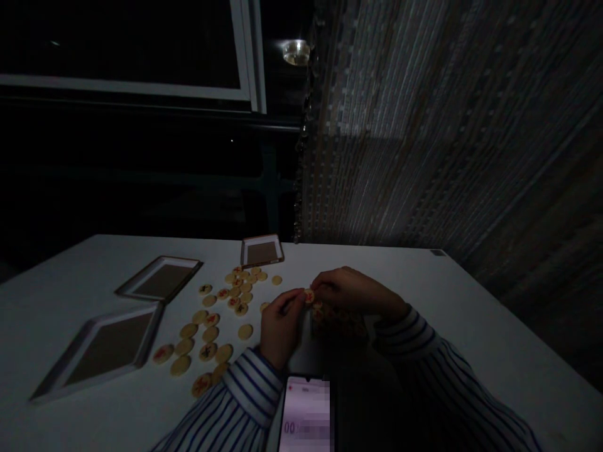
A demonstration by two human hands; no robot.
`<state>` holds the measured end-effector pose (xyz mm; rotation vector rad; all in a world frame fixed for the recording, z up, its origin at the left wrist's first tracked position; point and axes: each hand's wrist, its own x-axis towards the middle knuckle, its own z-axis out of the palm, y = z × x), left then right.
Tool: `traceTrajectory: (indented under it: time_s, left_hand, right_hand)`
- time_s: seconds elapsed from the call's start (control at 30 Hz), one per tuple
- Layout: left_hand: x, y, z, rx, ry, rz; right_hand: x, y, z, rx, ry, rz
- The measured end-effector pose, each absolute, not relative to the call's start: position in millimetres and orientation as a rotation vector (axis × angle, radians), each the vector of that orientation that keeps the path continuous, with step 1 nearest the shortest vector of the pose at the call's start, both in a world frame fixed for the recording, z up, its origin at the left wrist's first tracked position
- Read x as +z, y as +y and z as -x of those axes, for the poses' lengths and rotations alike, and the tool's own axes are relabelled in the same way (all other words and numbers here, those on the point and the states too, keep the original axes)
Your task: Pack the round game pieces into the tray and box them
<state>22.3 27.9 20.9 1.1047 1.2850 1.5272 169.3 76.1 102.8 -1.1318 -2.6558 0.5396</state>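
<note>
The room is dim. My left hand [279, 326] and my right hand [352, 290] meet above a white table [471, 314], both in striped sleeves. Between their fingertips they pinch one round pale game piece [309, 295] with a red mark. Several more such discs [221, 320], marked red or black, lie scattered to the left of my left hand. A few dark-looking pieces lie in shadow under my right hand.
Two open flat box halves [113, 345] [162, 277] lie at the table's left, and a smaller one [262, 251] sits at the back. A lit phone [307, 414] rests at the near edge. A beaded curtain hangs behind on the right.
</note>
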Motion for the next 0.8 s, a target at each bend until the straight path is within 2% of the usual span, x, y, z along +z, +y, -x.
traceTrajectory:
  time_s: [0.27, 0.8]
  left_hand:
    - [23.7, 26.0, -23.2, 1.517, 1.238, -1.106]
    - [20.3, 27.2, -22.7, 1.538, 1.212, -1.072]
  right_hand:
    - [100.2, 76.1, -164.5, 0.654, -2.565, 1.131]
    - [98.7, 76.3, -164.5, 0.592, -2.593, 1.060]
